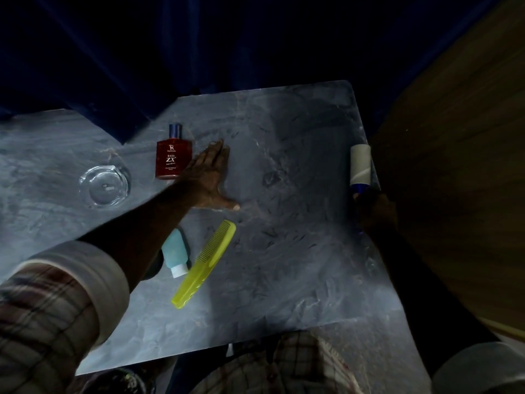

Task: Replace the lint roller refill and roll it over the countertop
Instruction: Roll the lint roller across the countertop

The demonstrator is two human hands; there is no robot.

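Dim light falls on a grey marbled countertop (284,280), with a dark blue curtain (113,66) behind it and a wooden panel (454,137) to the right. The left hand (211,177) lies flat on the stone, holding nothing. Its fingers are straight and close together, the thumb spread wide, and its outer edge is just beside a red perfume bottle (174,159). The right hand (375,211), well apart at the counter's right edge, grips the blue handle of the lint roller (360,164), though shadow hides most of its fingers. The pale roll points away from the person. I cannot tell whether it touches the stone.

A roll looks fitted, so rolling seems to be the step in hand. To do it well, lay the roll flat, press evenly, draw long straight strokes across the bare middle, and brace with the flat palm. Nearer the person lie a yellow comb (204,263) and a small teal bottle (174,253). A glass ashtray (105,186) sits far left.
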